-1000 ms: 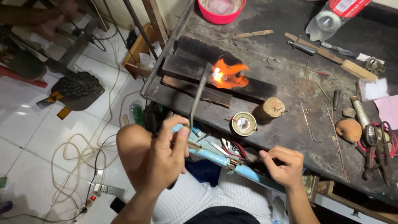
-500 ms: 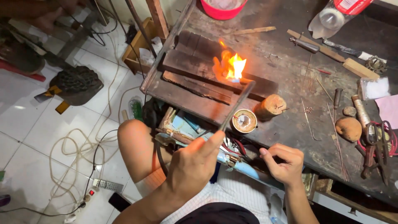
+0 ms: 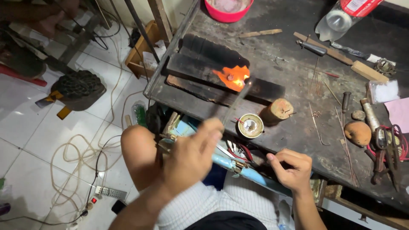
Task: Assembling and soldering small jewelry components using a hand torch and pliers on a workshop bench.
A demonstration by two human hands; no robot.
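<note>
**One thin torch, one small flame**

One long metal torch (image 3: 237,102) is in the left hand (image 3: 191,155). Its tip points at an orange flame (image 3: 232,76) on a black burnt block (image 3: 204,64) on the desk (image 3: 298,140). A tiny piece sits in the fire, too small to tell what it is.

The torch looks thin, stiff and light, like a rod. The end near the flame is likely very hot, so the safe place to hold it is the low end, far from the fire. That is where the left fingers are, closed around it. It is blurred, so the exact grip is hard to see.

The right hand (image 3: 292,170) rests at the desk edge, well apart from the flame. Its fingers are curled in, and I cannot tell if they pinch anything.

Near the block stand a small round tin (image 3: 250,126) and a wood stump (image 3: 279,110). Further right lie thin wires (image 3: 317,83), a brown lump (image 3: 357,133) and red pliers (image 3: 385,147). A pink bowl (image 3: 228,8) sits at the top.
</note>
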